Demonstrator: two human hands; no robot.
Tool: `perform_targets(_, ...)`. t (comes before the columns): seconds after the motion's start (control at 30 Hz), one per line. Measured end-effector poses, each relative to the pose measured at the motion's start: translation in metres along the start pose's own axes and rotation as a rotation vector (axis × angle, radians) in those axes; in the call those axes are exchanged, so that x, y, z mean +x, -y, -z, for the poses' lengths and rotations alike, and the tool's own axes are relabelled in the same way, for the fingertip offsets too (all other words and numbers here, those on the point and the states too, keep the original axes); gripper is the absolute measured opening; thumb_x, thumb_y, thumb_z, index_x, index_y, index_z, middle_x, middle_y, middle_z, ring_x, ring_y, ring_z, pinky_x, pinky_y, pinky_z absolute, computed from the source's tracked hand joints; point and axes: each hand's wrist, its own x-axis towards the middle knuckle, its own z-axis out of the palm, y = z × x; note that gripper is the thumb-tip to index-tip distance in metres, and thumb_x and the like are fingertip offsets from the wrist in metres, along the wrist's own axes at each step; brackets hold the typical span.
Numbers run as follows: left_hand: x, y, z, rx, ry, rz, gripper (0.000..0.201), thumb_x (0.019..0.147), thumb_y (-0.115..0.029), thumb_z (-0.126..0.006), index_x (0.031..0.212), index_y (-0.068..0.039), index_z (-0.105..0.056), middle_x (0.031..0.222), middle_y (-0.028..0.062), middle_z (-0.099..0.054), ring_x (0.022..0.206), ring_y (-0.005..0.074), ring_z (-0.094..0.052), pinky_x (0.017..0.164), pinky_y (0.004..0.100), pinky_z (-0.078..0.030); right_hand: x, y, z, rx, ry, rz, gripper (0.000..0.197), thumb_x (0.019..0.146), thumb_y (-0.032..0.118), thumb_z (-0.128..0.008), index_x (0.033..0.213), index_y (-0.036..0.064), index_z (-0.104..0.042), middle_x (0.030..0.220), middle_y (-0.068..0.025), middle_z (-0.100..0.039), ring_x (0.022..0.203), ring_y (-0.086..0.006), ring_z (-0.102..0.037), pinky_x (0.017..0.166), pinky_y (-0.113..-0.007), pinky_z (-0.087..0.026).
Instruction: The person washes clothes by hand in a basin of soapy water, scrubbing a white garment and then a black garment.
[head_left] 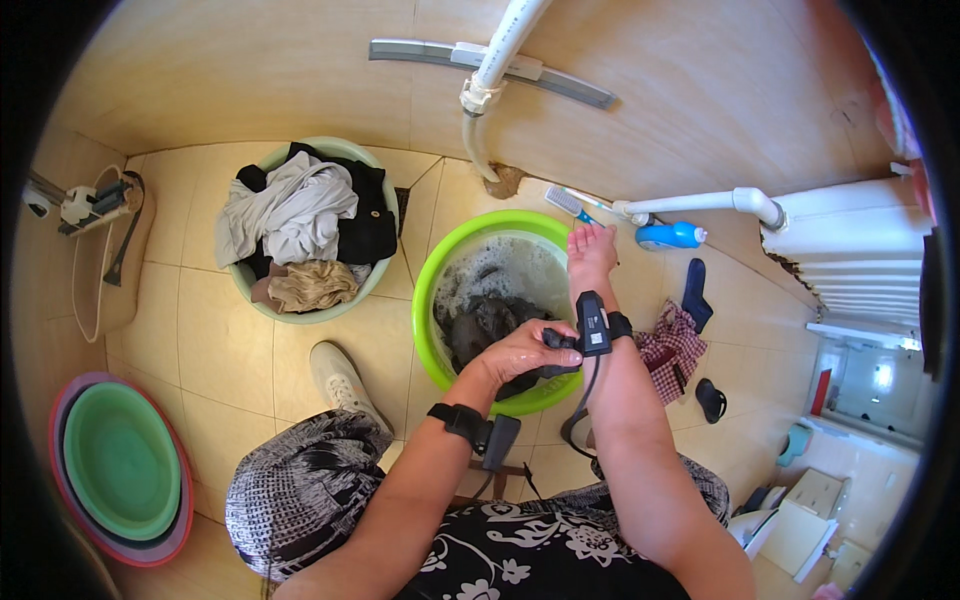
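Observation:
A lime-green basin (424, 330) with sudsy water stands between my feet. Dark wet garments (482, 328) lie soaking in it. My left hand (525, 350) is closed around a bunched dark garment (560, 357) at the basin's near right rim, close to my right wrist. Stretched out past the basin's right rim, my right hand (592, 250) has its palm turned up and its fingers extended, with nothing visible in it. Just beyond its fingertips lies a scrub brush (566, 202) with white bristles and a blue part. Black straps with small devices circle both wrists.
A pale green tub (262, 307) heaped with clothes stands at the far left. Stacked basins (120, 460) rest at lower left. To the right are a blue bottle (670, 236), a checked cloth (672, 345), a dark sock (697, 296) and a radiator (850, 240). A white pipe (512, 40) comes down the wall.

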Motion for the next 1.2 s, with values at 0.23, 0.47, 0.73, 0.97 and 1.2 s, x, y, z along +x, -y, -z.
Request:
perform_targets(0.23,0.0,0.013,-0.021,-0.166,-0.07,-0.009,0.023,0.074,0.0,-0.07,0.096,-0.003,-0.065,0.088,-0.0017,-0.063,0.081,0.0085,-0.057,0.078,0.0233,-0.046,-0.027,-0.007,0.009,-1.204,0.523,1.126,0.018,0.089,0.022,-0.053,0.09,0.0034,-0.052,0.09,-0.0144,-0.055,0.085,-0.0335,-0.055,0.073,-0.043,-0.044)
perform_targets(0.47,0.001,0.021,-0.023,-0.114,-0.05,0.043,0.022,0.075,-0.003,-0.071,0.095,-0.004,-0.065,0.087,-0.0043,-0.061,0.077,0.007,-0.055,0.074,0.0226,-0.045,-0.033,-0.002,0.01,-1.559,0.773,1.589,0.022,0.088,0.023,-0.056,0.099,0.0042,-0.055,0.091,-0.0103,-0.056,0.083,-0.0284,-0.055,0.07,-0.038,-0.043)
perform_targets(0.73,0.007,0.036,-0.013,-0.187,-0.035,0.025,0.026,0.076,-0.004,-0.069,0.102,-0.005,-0.065,0.089,-0.003,-0.063,0.081,0.0082,-0.057,0.076,0.0233,-0.045,0.01,0.028,0.012,0.163,0.009,-0.158,0.013,0.091,0.02,-0.052,0.094,0.0076,-0.05,0.082,-0.005,-0.054,0.067,-0.0153,-0.055,0.077,-0.043,-0.048)
perform_targets(0.97,0.005,0.03,-0.019,-0.154,0.02,0.076,0.027,0.075,-0.004,-0.07,0.102,-0.002,-0.064,0.095,-0.0001,-0.063,0.086,0.0084,-0.057,0.08,0.0239,-0.045,-0.006,0.019,0.016,0.069,-0.043,0.232,0.016,0.091,0.02,-0.052,0.088,0.0051,-0.049,0.076,-0.0053,-0.053,0.06,-0.0153,-0.054,0.068,-0.031,-0.05)
perform_targets(1.2,0.021,0.04,-0.002,-0.114,0.163,-0.055,0.031,0.075,0.001,-0.069,0.105,-0.002,-0.063,0.097,-0.0016,-0.063,0.088,0.0088,-0.057,0.084,0.0239,-0.045,-0.001,0.02,0.032,-0.237,0.303,0.084,0.031,0.09,0.036,-0.053,0.097,0.0048,-0.051,0.089,-0.0065,-0.056,0.08,-0.0167,-0.056,0.071,-0.034,-0.051)
